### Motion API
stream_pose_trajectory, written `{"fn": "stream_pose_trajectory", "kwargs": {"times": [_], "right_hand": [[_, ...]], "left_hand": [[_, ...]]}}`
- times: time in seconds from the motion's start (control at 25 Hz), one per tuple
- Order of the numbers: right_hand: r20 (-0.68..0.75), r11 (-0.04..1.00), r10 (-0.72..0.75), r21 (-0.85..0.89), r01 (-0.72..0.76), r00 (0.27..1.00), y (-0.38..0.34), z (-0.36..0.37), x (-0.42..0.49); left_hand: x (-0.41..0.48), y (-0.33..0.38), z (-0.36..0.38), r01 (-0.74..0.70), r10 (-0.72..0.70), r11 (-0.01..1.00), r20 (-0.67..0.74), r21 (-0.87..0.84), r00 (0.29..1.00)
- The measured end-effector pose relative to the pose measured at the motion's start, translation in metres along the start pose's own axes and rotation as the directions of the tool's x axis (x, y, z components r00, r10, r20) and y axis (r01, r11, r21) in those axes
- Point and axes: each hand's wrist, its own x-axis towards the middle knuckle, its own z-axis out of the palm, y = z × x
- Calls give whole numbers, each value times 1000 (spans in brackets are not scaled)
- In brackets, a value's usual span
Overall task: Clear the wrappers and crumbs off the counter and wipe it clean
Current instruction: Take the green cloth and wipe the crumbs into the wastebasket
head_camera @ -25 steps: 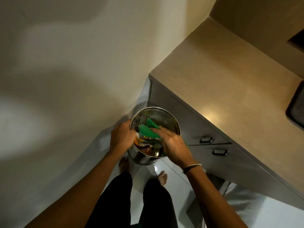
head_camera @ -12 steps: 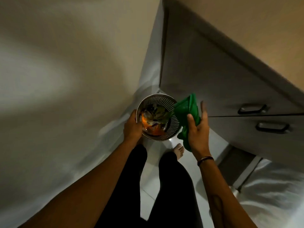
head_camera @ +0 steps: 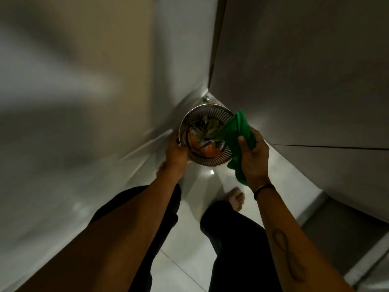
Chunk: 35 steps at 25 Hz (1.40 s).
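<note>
A round perforated metal waste bin (head_camera: pixel 202 114) is low in the corner between the wall and the cabinet. Crumpled wrappers (head_camera: pixel 207 145), orange and silver among them, lie inside it. My left hand (head_camera: pixel 175 151) grips the bin's left rim. A bunched green cloth (head_camera: pixel 237 133) is held in my right hand (head_camera: pixel 255 153) at the bin's right rim, its upper fold hanging over the opening. The counter top is out of view.
A grey cabinet front (head_camera: pixel 305 70) fills the right side, with a drawer seam across it. A pale wall (head_camera: pixel 73 81) closes the left. My bare feet and dark trousers stand on a glossy tiled floor (head_camera: pixel 189 260); a darker toe-kick recess (head_camera: pixel 341 224) lies at lower right.
The view has dropped lower, so the counter top and drawer handles are gone from sight. My right hand drew the green cloth out of the bin to its right rim.
</note>
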Motion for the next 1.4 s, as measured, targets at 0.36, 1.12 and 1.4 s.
{"fn": "stream_pose_trajectory", "kwargs": {"times": [0.36,1.12,1.4], "right_hand": [[-41,1000,-22,9,22,999,35,19,57],[-159,849,-470,-350,395,868,-350,-144,-218],[-544,796,-604,-434,421,582,-481,-310,-191]], "left_hand": [[59,1,27,-63,65,998,76,-28,995],[-326,316,-48,-741,778,-83,508,666,370],[-393,451,46,-795,812,-339,583,503,23]]}}
